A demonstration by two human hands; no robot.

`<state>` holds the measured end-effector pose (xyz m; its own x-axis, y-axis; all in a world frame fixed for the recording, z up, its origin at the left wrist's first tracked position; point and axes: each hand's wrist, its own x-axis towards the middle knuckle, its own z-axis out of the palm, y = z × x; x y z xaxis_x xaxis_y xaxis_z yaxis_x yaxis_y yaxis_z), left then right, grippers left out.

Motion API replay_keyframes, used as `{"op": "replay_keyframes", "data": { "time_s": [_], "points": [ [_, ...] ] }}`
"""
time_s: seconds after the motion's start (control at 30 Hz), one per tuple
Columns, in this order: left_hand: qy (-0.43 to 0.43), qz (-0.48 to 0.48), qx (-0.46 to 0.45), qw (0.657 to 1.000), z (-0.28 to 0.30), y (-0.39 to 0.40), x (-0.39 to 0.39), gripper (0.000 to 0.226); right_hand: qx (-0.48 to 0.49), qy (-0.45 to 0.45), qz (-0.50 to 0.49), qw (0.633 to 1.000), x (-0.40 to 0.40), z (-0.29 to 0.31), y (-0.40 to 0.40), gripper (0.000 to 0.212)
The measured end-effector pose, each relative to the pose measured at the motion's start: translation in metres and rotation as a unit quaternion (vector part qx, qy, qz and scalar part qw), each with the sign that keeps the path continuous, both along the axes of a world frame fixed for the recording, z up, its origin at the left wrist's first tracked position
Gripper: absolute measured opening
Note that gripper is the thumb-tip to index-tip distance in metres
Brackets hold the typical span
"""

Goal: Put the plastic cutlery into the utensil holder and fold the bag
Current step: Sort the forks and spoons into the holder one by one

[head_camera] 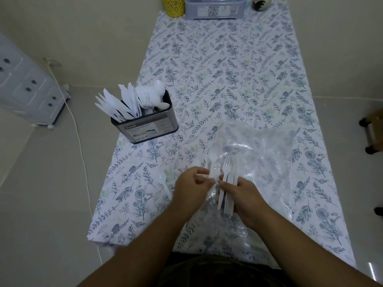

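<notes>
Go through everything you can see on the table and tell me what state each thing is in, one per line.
Dark rectangular utensil holder: upright, crowded with white plastic knives, forks and spoons.
Clear plastic bag: unfolded, crumpled flat on the floral tablecloth.
Bundle of white plastic forks: held in the right hand, tines away.
Left hand: grip closed on a white plastic piece.
Loose white plastic spoon: lying on the cloth.

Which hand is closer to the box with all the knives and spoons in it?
Left. The left hand sits below the utensil holder, slightly to its right; the right hand, gripping a bunch of forks, lies farther right over the bag.
</notes>
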<state>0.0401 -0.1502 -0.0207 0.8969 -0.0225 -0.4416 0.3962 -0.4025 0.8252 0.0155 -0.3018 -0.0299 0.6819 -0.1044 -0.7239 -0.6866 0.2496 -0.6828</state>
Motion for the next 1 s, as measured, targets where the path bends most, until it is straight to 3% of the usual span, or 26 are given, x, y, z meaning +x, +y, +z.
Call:
{"op": "replay_keyframes", "data": {
  "time_s": [0.17,0.33,0.53,0.7,0.83,0.93,1.0],
  "points": [
    [0.076,0.026,-0.104,0.991,-0.006,-0.011,-0.017,0.017,-0.044,-0.016,0.018,0.999,0.001,0.001,0.000,0.016],
    [0.046,0.002,-0.064,0.997,-0.009,-0.005,-0.015,0.014,0.017,-0.010,-0.008,1.000,-0.001,0.005,0.002,0.015],
    [-0.059,-0.077,0.075,0.992,-0.008,-0.007,-0.019,0.017,0.010,-0.010,0.011,1.000,-0.002,0.004,0.003,0.023],
    [-0.091,-0.031,0.066,0.993,-0.002,-0.007,-0.014,0.020,0.038,-0.019,-0.003,0.999,-0.004,0.000,0.005,0.021],
    [-0.042,0.031,-0.035,0.998,-0.001,-0.010,-0.019,0.021,0.053,-0.008,-0.009,0.999,0.000,0.003,0.005,0.026],
    [-0.063,-0.021,-0.028,0.997,-0.004,-0.017,-0.026,0.021,0.123,0.007,-0.028,0.992,-0.001,0.006,0.006,0.030],
    [-0.104,-0.074,0.021,0.992,-0.005,-0.019,-0.028,0.018,0.109,0.001,-0.023,0.994,-0.003,0.003,0.006,0.029]
  ]
}}
